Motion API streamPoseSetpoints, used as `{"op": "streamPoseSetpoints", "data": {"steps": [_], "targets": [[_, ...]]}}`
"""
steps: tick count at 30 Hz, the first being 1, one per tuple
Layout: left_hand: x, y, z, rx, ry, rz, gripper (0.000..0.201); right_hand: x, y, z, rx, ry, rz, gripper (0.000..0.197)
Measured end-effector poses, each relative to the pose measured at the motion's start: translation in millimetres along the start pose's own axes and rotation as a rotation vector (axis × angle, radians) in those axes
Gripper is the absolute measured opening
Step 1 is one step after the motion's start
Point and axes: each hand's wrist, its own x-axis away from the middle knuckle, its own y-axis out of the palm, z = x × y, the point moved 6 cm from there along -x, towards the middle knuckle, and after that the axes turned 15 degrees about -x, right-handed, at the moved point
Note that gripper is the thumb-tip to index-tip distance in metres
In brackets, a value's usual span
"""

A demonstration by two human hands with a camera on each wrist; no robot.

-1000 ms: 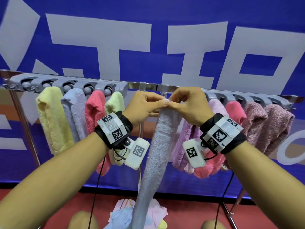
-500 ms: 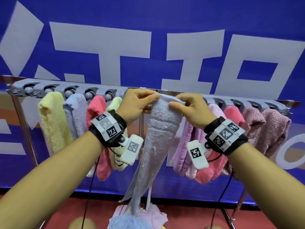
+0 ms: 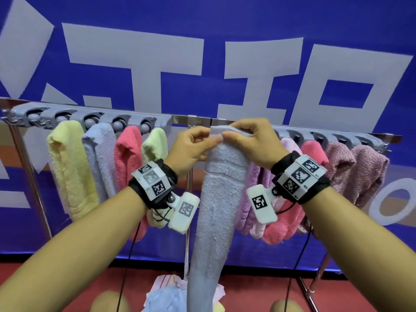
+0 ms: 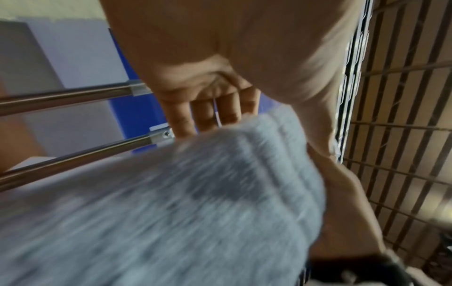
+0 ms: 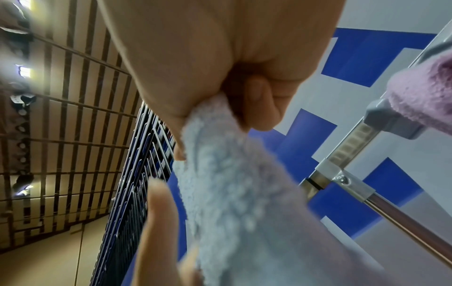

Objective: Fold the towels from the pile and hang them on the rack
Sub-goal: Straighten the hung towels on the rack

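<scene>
L hand [image 3: 191, 147]: fingers curled, pinching | R hand [image 3: 252, 143]: same (thumbs nearly touching) | forearms raised

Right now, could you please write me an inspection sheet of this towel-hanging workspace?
Surface: red floor; no table in view.
Job's things: light blue towel held up at the rack, its top edge at the bare middle of the rail, not yet hung; pile of towels on the floor below; yellow towel and other towels already hang from the grey clip strips on both sides.
Clutter: nothing seen.
Grips: left hand and right hand both pinch the blue towel's top edge.
Cables: black cables hang from both wrist units.
Surroundings: blue banner with white lettering behind the rack.
</scene>
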Motion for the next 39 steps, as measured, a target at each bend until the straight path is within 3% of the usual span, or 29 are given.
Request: {"op": "streamPoseSetpoints", "data": {"steps": [4,7,9,11,12,16,19,23,26,27,29,32,36,39], "targets": [[23,39,-45,0.023,-0.137,-0.263,0.054,-2,-16,-8,-0.033,0.0,0.065,0.008],[45,61,-78,-0.006,-0.269,-0.465,0.053,0,-41,-12,-0.03,-0.02,0.172,0.006],[49,57,-90,-0.051,-0.309,-0.474,0.059,3,-64,-6,-0.005,-0.006,0.254,0.007],[48,47,-94,-0.072,-0.323,-0.463,0.085,10,-87,4,0.017,0.024,0.336,0.01],[46,42,-94,-0.079,-0.318,-0.465,0.088,14,-97,10,0.025,0.043,0.372,0.009],[37,23,-80,-0.108,-0.313,-0.45,0.056,39,-122,34,0.124,0.142,0.457,0.01],[29,14,-66,-0.105,-0.312,-0.412,0.052,54,-122,50,0.299,0.261,0.352,0.01],[25,20,-40,-0.144,-0.299,-0.495,0.036,73,-103,71,0.619,0.539,-0.053,0.019],[26,37,-27,-0.214,-0.284,-0.595,0.047,79,-77,66,0.687,0.489,-0.158,0.017],[28,44,-26,-0.233,-0.281,-0.629,0.048,78,-64,62,0.636,0.422,-0.155,0.015],[31,57,-25,-0.253,-0.283,-0.693,0.041,76,-33,53,0.312,0.359,-0.184,0.024],[37,66,-26,-0.24,-0.307,-0.734,0.033,80,17,49,-0.266,0.431,-0.309,0.052],[42,56,-32,-0.222,-0.343,-0.709,0.061,83,41,69,-0.309,0.523,-0.354,0.054],[45,43,-39,-0.202,-0.373,-0.687,0.049,81,37,72,-0.26,0.508,-0.301,0.033]]}}
